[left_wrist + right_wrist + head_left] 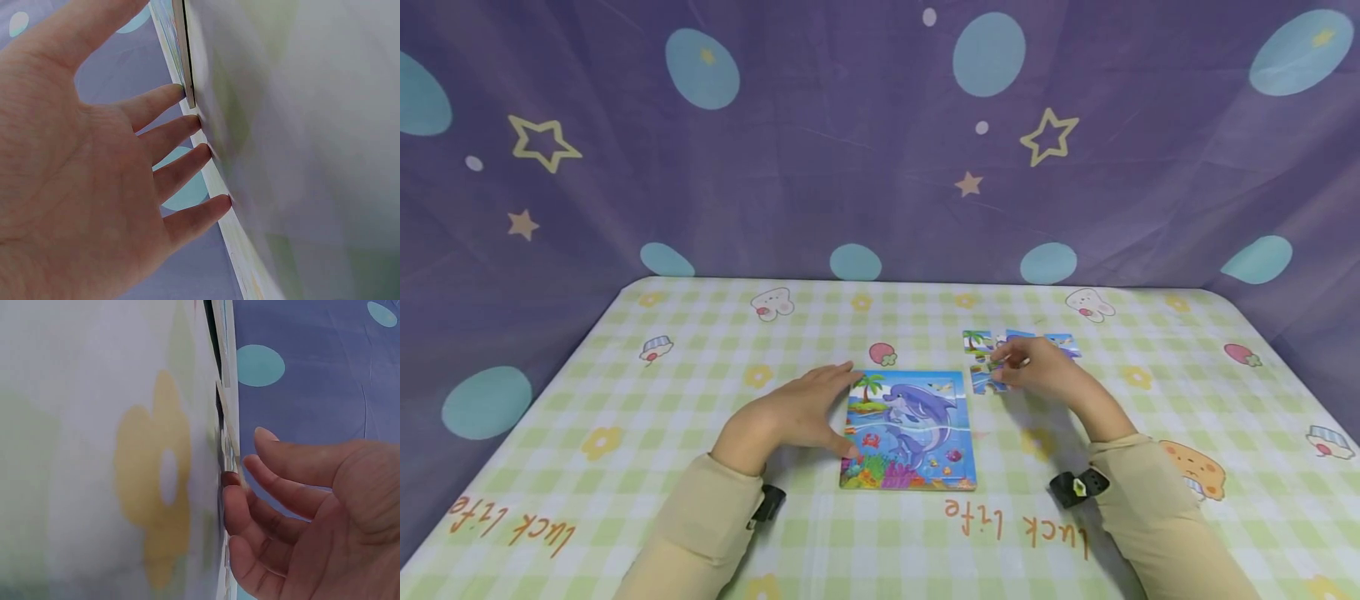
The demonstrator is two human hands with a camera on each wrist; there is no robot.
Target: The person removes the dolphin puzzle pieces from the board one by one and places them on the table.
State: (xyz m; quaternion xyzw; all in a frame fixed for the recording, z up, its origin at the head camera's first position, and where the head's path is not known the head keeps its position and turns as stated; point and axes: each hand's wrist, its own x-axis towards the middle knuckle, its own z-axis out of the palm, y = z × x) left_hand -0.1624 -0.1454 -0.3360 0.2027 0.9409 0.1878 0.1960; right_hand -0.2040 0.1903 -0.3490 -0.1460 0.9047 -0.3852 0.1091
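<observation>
A square dolphin puzzle board [910, 433] lies flat on the table. My left hand [801, 408] spreads along its left side, thumb at the lower left edge and fingertips near the upper left corner. In the left wrist view the fingers [181, 172] are nearly straight, close to the board's edge [185, 56]. Up and to the right, my right hand [1037, 367] has curled fingers over a group of loose puzzle pieces [977, 342]. A thin puzzle piece [228, 419] tilts up at its fingertips, held between fingers; the hand partly hides the other pieces.
More puzzle pieces [1063, 343] lie behind the right hand. A green checked tablecloth [662, 417] with printed flowers and animals covers the table. Behind the far edge hangs a purple curtain [850, 167] with stars and dots.
</observation>
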